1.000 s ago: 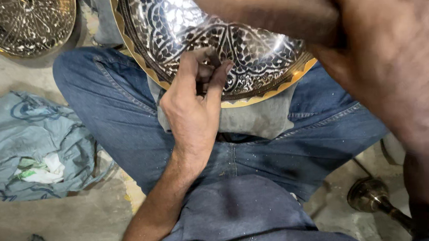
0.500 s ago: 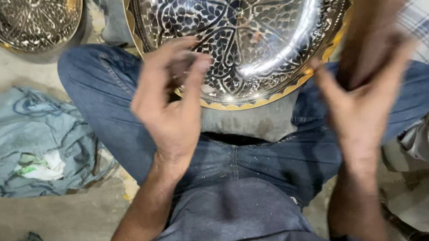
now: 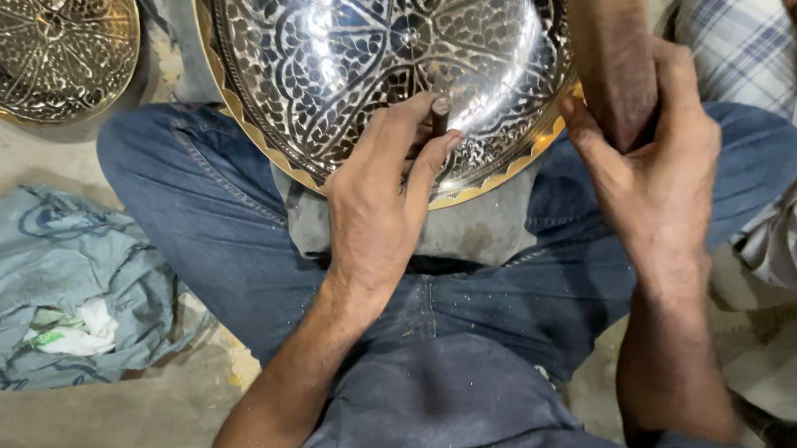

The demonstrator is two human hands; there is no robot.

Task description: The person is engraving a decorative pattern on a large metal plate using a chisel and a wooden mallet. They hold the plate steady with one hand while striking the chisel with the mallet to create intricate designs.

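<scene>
Trays are counted as two: one large engraved metal tray (image 3: 380, 68) with a gilt scalloped rim is propped on the lap against the blue jeans (image 3: 195, 218), and a second engraved tray (image 3: 42, 52) is seen on the floor at the upper left, well apart from the first. Two hands are seen. A short dark metal punch (image 3: 440, 115) is pinched between the fingertips of the left hand (image 3: 384, 206), its tip set on the lower part of the large tray's engraved face. A thick brown wooden handle (image 3: 614, 54) is gripped by the right hand (image 3: 659, 180), fingers wrapped closed around it, just beside the tray's right edge. One crumpled grey-blue cloth (image 3: 60, 263) is laid on the floor at the left, with a wad of white and green material (image 3: 69, 332) resting in its folds; one checked fabric (image 3: 746, 27) is visible at the upper right. Against the frame of half a second ago, the left hand, then lifted and spread above the lap, is now lowered onto the tray and closed on the punch, while the right hand is held in much the same grip on the handle.
</scene>
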